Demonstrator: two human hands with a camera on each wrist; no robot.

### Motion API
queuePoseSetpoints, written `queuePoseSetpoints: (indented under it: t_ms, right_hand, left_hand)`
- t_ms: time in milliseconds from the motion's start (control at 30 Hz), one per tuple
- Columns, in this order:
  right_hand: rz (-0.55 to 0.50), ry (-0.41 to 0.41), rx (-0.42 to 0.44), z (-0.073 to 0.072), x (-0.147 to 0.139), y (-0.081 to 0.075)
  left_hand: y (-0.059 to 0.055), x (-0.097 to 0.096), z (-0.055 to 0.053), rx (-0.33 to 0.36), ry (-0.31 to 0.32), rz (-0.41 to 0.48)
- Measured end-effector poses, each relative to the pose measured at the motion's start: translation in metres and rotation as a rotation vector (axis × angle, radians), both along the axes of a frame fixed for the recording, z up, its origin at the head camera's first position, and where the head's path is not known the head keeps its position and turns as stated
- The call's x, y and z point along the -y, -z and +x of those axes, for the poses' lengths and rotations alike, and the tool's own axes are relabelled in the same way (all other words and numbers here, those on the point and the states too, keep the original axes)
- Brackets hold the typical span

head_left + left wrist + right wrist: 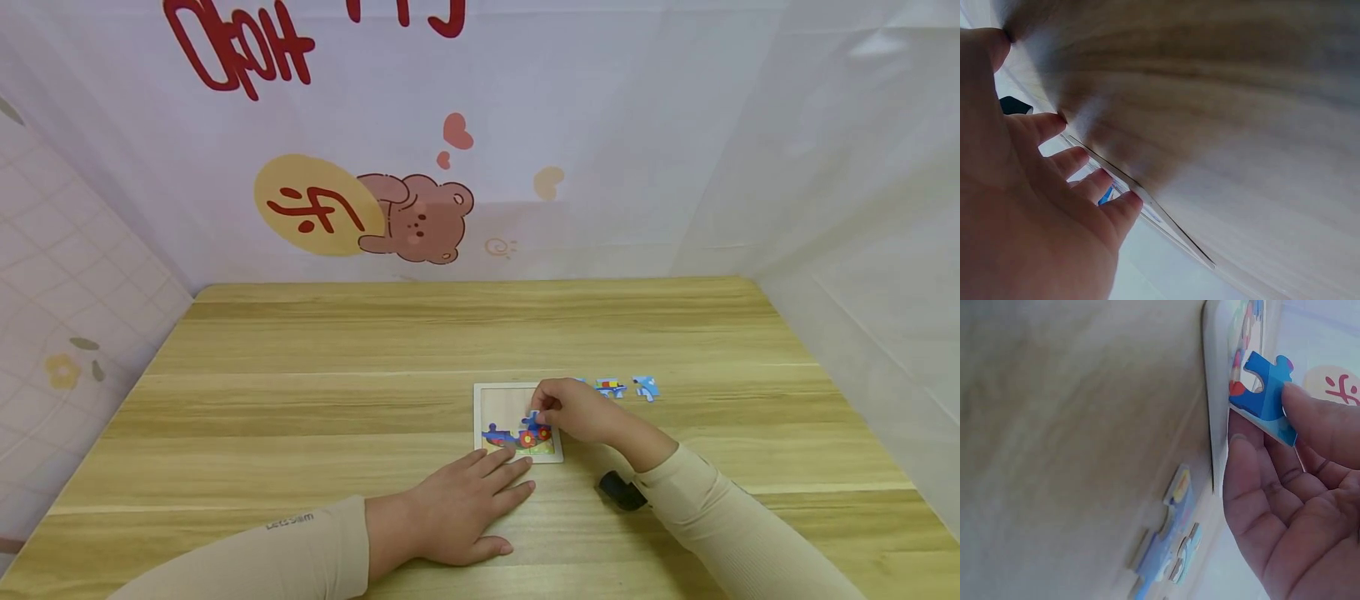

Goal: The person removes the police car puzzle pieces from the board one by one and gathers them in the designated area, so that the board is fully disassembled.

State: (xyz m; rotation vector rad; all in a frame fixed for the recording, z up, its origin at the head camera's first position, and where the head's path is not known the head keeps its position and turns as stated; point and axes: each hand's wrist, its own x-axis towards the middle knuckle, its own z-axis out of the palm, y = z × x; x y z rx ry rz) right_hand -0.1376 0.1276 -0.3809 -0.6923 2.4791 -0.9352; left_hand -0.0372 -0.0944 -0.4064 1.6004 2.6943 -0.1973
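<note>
A shallow pale-framed jigsaw board [477,412] lies on the table, its lower part filled with pieces picturing a blue vehicle with red and yellow wheels. The upper part shows bare backing. My right hand [581,412] pinches a blue puzzle piece [1267,394] between thumb and fingers, over the right side of the board. In the right wrist view the piece is tilted, with a knob and a rounded notch showing. My left hand [465,508] is spread with fingers extended, fingertips at the board's near edge [1175,228].
Loose puzzle pieces lie beyond my right hand, among them a colourful one [611,387] and a light blue one [645,387]. A black object [621,492] is beside my right sleeve. The wooden table [337,333] meets a printed cloth backdrop [615,233].
</note>
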Motion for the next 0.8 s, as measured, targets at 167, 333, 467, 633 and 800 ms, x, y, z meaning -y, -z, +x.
queuePoseSetpoints:
  t_ms: [167,333,467,633,800]
  right_hand:
    - [-0.029,0.026,0.015,0.001,-0.002,-0.003]
    - [-0.088,0.068,0.042,-0.001,-0.012,-0.008]
    - [-0.110,0.102,0.036,-0.004,-0.026,-0.011]
    - [-0.109,0.159,0.029,-0.008,-0.046,-0.014]
    - [-0.092,0.206,0.025,-0.011,-0.065,-0.017]
  left_hand:
    - [0.001,0.000,0.000,0.007,-0.003,-0.001]
    - [0.001,0.000,0.000,0.013,-0.005,-0.002]
    - [0.001,0.000,-0.001,0.020,-0.005,-0.001]
    - [0.001,0.001,-0.001,0.026,-0.005,-0.001]
    - [0.001,0.000,0.000,0.024,-0.010,-0.006]
